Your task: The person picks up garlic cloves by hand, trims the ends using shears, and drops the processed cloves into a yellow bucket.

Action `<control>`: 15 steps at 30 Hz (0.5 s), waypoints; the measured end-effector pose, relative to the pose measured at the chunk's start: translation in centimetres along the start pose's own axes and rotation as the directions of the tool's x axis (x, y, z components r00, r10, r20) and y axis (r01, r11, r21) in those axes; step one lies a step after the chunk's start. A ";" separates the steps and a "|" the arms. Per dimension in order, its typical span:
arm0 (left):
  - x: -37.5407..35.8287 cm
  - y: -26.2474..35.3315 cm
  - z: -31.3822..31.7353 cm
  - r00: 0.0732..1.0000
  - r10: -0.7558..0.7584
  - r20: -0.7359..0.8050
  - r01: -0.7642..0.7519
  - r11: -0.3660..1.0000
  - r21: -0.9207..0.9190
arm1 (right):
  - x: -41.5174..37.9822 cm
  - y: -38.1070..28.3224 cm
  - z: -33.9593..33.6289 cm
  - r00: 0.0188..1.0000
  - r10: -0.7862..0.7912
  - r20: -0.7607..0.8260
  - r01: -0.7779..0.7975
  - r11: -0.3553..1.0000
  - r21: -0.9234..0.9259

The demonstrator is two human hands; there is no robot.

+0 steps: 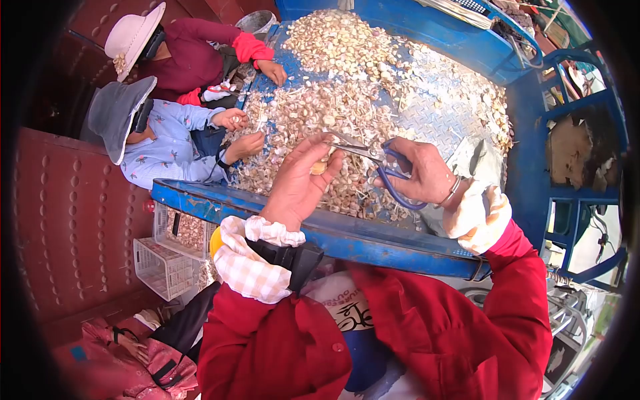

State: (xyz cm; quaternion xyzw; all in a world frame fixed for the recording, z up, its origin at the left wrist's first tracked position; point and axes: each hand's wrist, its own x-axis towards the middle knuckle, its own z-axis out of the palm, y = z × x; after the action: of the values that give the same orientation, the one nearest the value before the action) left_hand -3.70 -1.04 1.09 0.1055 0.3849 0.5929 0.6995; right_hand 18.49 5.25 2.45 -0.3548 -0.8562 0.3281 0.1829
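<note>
My left hand [301,179] is raised over the blue truck bed, palm partly up, its fingers pinched around a garlic piece [319,168] that is mostly covered by them. In my right hand [427,172] I grip scissors [399,192] with dark blue handles, fingers through the loops. Their metal blades point left and reach the fingertips of my left hand. Below both hands spreads a heap of loose garlic [327,103], whitish and pinkish, with stems and skins among it.
The bed's blue rim [320,230] runs between me and the garlic. Two people in hats [135,37] work at the left side. White crates [163,267] stand below left. A pale bag [477,160] lies near my right wrist, and paler garlic [340,43] is piled farther back.
</note>
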 end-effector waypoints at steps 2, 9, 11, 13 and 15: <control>-0.1 -0.1 0.1 1.000 0.000 0.003 0.000 1.000 0.012 | -0.2 0.0 0.0 1.000 0.024 0.001 -0.024 1.000 0.008; -0.2 -0.1 0.1 1.000 -0.009 -0.003 0.009 0.999 0.044 | -0.5 0.6 1.0 0.999 0.013 0.033 -0.017 0.993 0.113; -0.1 -0.1 0.0 1.000 -0.013 0.003 0.013 0.999 0.052 | -0.4 1.0 1.2 0.999 0.010 0.033 -0.012 0.997 0.075; -0.1 -0.3 0.0 1.000 -0.003 0.000 0.003 0.994 0.109 | -0.5 1.1 1.4 0.999 -0.004 -0.032 0.004 1.000 -0.005; 0.0 -0.3 -0.3 1.000 -0.012 0.007 0.011 0.991 0.133 | -0.6 1.3 1.7 0.999 0.017 -0.027 -0.018 1.000 -0.024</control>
State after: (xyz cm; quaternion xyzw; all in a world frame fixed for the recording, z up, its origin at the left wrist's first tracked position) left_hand -3.66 -1.20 0.71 0.1520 0.4211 0.5616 0.6958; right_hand 18.61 4.83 0.30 -0.3688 -0.8544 0.3146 0.1871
